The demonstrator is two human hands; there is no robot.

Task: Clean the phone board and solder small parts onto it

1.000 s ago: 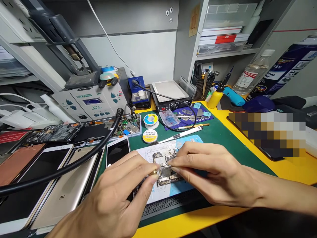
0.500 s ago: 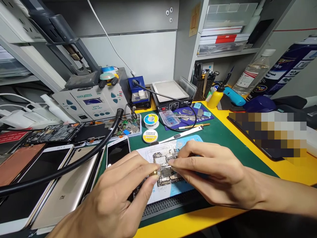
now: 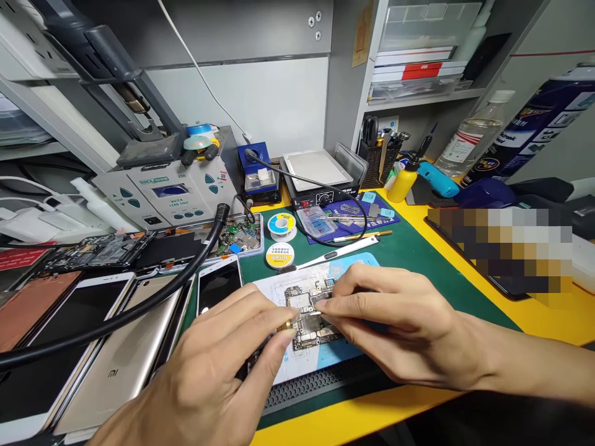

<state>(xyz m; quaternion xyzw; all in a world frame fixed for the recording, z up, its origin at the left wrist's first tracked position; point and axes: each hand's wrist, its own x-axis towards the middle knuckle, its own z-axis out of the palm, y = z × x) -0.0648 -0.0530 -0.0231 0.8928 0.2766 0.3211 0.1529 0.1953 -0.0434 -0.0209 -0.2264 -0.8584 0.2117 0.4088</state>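
Observation:
A phone circuit board (image 3: 310, 323), crowded with small chips and metal shields, sits above a white and blue printed card (image 3: 286, 370). My left hand (image 3: 223, 365) pinches a small brass-coloured knob (image 3: 288, 324) at the board's left edge between thumb and forefinger. Over the right part of the board, my right hand (image 3: 395, 322) is closed with its fingertips pressed together. Its fingers cover that side of the board, and what they hold is hidden. Something dark lies partly beneath the left hand.
A black hose (image 3: 139, 303) crosses above several phones (image 3: 111, 359) on the left. Behind the card are a solder spool (image 3: 281, 227), a round tin (image 3: 279, 255) and a white pen-like tool (image 3: 332, 254). A hot-air station (image 3: 171, 192) and hot plate (image 3: 318, 168) stand farther back.
The whole view has shifted slightly left. Both hands stay at the board with almost the same grip; the left fingers have moved very slightly on the knob.

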